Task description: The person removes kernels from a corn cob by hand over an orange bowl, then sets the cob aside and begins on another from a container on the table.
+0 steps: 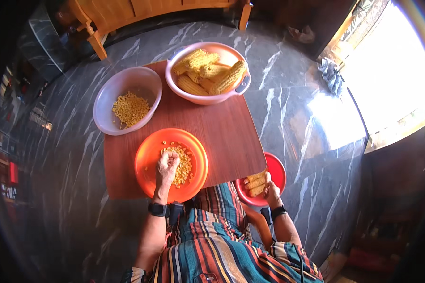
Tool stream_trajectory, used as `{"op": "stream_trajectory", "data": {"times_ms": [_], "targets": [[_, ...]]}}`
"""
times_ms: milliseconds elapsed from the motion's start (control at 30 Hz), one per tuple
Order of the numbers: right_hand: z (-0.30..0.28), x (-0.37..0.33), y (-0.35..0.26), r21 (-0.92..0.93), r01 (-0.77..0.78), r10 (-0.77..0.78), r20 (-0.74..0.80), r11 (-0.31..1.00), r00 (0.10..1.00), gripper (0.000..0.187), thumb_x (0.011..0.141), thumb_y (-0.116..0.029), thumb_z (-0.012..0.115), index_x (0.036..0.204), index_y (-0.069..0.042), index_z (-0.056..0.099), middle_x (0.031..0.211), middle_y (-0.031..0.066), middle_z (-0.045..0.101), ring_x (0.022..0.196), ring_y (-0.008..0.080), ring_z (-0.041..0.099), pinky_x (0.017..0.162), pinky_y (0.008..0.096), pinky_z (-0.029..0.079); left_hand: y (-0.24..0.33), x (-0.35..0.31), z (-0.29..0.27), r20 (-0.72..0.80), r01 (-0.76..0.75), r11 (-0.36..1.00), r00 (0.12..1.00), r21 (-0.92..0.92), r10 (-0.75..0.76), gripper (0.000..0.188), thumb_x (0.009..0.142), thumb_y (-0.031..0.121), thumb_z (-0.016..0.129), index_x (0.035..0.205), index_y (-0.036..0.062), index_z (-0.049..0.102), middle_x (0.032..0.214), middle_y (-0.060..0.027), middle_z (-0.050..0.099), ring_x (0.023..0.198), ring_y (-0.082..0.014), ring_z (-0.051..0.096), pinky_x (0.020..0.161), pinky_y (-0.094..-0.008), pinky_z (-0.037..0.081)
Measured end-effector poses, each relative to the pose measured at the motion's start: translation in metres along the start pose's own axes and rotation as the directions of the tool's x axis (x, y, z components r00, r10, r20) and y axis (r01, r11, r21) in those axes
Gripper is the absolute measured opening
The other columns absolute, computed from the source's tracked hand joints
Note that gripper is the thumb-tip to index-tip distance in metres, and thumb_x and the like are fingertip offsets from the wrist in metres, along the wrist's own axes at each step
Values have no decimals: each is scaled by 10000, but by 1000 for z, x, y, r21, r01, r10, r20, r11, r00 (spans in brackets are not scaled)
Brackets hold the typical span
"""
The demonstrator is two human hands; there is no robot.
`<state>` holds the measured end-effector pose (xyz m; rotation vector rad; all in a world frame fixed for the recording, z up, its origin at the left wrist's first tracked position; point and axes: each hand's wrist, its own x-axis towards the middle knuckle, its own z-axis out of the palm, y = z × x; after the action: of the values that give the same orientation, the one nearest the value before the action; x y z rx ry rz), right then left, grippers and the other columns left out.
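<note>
My left hand (168,165) is over an orange bowl (146,177), its fingers curled together against loose corn kernels (183,170). What the fingers hold, if anything, is hidden. Low on the right, beside the table, is a red basin (277,169) with several corn cobs (255,183) lying in it. My right hand (272,194) reaches to its near right side, fingers closed around the end of a cob (267,177).
A brown wooden table (222,137) carries the orange bowl. At its far left stands a translucent bowl (104,106) of kernels (130,109); at the far right, a pink basin (208,99) heaped with yellow corn cobs (229,78). Beyond is a wooden bench (146,9). Bright light enters from the right.
</note>
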<state>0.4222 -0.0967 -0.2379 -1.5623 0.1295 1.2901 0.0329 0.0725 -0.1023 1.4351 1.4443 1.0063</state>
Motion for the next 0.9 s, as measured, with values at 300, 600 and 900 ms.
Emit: {"op": "stream_trajectory", "data": {"times_ms": [300,600,900], "targets": [[41,-22,-58,-143,316,-326,-52,938,944,158,819,-178,537,683,-118,482,556,-20,452,416,78,401,367,228,344,1,-4,1,21,20,994,1000,-104,-18,107,836,131,575,867,32,549,717,-25,583,647,-97,563,582,-255,464],[197,-109,-151,-99,739,-661,378,667,648,122,861,-94,524,849,3,596,630,23,525,459,78,462,418,214,378,7,-5,-3,23,13,993,1000,-119,-10,132,818,152,599,877,38,569,742,-13,585,678,-97,546,647,-259,461],[261,-123,-133,-191,804,-581,601,562,549,141,861,-113,527,892,14,578,686,44,542,489,87,484,428,220,389,1,-8,-2,-1,-60,995,998,-80,60,127,820,153,589,875,42,560,777,-30,588,706,-118,550,654,-270,463]]}}
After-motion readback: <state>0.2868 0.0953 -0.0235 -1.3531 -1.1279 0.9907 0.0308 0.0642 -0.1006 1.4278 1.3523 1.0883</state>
